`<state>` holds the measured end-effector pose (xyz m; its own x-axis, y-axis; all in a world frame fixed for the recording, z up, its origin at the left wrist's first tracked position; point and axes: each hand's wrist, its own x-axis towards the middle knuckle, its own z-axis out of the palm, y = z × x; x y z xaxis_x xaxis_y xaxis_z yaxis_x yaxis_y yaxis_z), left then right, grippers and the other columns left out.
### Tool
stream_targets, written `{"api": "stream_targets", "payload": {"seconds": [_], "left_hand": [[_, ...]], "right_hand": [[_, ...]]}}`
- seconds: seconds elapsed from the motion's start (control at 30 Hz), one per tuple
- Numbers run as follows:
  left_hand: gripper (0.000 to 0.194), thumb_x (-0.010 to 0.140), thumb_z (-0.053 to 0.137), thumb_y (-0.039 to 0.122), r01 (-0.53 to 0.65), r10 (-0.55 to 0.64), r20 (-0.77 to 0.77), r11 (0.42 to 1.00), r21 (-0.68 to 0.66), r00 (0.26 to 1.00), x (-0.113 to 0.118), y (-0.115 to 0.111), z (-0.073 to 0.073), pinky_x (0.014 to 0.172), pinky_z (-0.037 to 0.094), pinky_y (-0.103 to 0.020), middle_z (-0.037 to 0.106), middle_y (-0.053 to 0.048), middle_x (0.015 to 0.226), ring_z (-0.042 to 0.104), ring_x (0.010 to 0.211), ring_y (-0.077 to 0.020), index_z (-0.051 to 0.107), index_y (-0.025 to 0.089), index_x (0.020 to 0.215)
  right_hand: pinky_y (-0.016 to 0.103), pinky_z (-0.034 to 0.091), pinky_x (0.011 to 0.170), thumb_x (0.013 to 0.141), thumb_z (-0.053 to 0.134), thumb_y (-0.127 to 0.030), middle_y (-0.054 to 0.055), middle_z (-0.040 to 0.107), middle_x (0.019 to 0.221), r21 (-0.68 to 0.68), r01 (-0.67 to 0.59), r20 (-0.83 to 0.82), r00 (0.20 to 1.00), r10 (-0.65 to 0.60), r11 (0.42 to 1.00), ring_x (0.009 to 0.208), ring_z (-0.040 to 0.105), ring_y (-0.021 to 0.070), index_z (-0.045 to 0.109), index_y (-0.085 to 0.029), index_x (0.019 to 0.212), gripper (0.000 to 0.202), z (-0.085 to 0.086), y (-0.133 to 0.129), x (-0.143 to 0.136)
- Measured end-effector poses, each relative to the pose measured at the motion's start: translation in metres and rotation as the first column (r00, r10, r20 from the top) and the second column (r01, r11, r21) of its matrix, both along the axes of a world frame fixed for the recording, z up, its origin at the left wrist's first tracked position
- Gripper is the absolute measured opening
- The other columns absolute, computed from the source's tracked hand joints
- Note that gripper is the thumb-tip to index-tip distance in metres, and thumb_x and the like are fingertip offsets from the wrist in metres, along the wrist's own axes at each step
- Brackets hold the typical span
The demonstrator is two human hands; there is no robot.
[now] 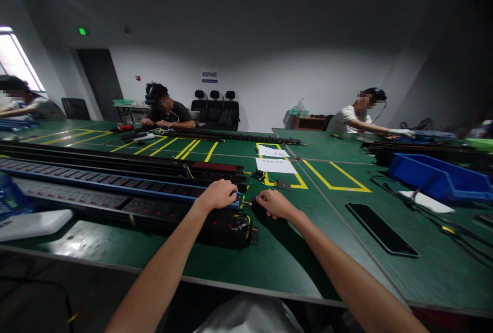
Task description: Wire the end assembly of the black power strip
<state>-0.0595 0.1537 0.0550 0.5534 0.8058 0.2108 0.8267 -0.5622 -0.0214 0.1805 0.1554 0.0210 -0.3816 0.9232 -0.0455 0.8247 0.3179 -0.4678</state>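
"Head view: where's the blue strip point(134, 184)?"
"Under the left hand point(219, 194), the nearer one, which grasps its right end; its length runs leftward."
"Right hand point(275, 203)?"
"Pinching a small dark piece point(256, 203) just off that end."

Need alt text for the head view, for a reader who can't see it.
A person's left hand is on the end of a long blue-edged strip, while the right hand pinches a small dark object beside it. A phone and blue bin are to the right on the green bench; three other people are farther back.
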Motion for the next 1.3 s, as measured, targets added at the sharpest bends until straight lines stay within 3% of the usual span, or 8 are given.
{"api": "stream_targets", "payload": {"seconds": [1.3], "left_hand": [[0.028, 0.091, 0.049, 0.030, -0.004, 0.004, -0.010, 1.000, 0.002, 1.000, 0.0001, -0.0013, 0.0009, 0.085, 0.050, -0.032, 0.072, -0.008, 0.100, 0.066, 0.097, -0.0233, 0.073, 0.022, 0.102]], "right_hand": [[0.015, 0.037, 0.042, 0.100, 0.040, -0.034, 0.000, 0.063, 0.054, 0.022, -0.014, 0.007, 1.000, 0.014, 1.000, 0.036, 0.054, 0.0081, 0.059, -0.016, 0.079, 0.033, 0.0014, -0.0017, 0.0001]]}}
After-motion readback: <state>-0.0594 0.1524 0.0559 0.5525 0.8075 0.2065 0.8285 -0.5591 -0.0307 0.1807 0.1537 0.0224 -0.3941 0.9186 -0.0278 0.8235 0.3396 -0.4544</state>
